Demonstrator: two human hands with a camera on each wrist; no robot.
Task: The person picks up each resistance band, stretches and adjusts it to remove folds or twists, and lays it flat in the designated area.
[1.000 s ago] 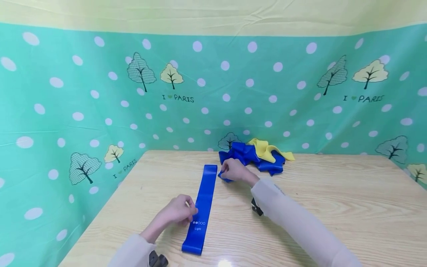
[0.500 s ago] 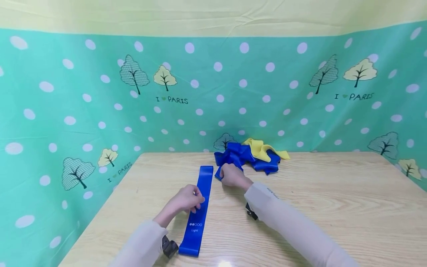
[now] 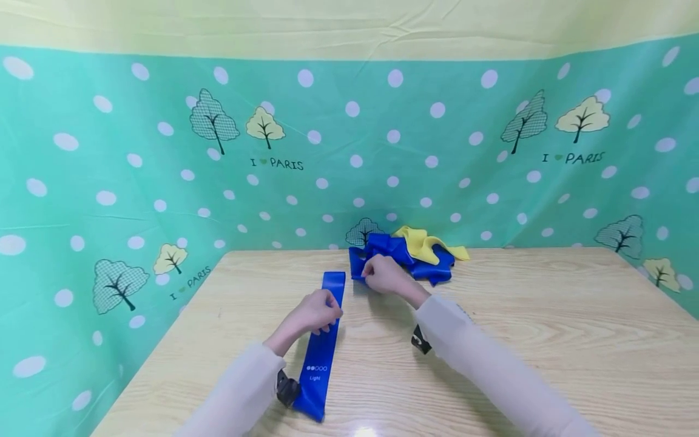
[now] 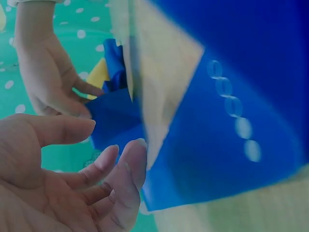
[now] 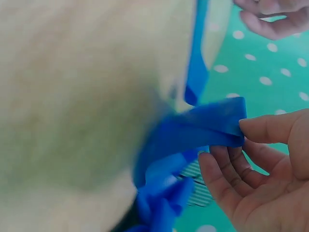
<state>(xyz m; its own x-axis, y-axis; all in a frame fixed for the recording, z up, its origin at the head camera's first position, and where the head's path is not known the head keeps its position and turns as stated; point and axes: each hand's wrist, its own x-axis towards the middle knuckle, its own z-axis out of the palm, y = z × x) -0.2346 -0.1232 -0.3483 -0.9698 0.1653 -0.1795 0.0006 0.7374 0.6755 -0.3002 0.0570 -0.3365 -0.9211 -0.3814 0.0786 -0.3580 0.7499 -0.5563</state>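
A flat blue resistance band (image 3: 317, 358), printed "Light" with a row of small circles, lies lengthwise on the table. My left hand (image 3: 315, 311) is over its far half, fingers loosely bent with a gap between thumb and fingertips in the left wrist view. The wrist camera (image 3: 287, 388) sits against the band's near end, which is bent. At the back, my right hand (image 3: 389, 276) pinches the end of another blue resistance band (image 5: 207, 125) between thumb and fingers. That band runs into a crumpled heap of blue bands (image 3: 434, 271), with a yellow band (image 3: 423, 246) on top.
The heap sits at the back edge of the wooden table (image 3: 519, 315), close to a green dotted curtain (image 3: 393, 152). Bare tabletop lies to the right and left of the arms.
My left hand has moved away from me along the flat band, whose near end has become bent. My right hand dipped, then rose slightly with the pinched band end. The head view shifted a little.
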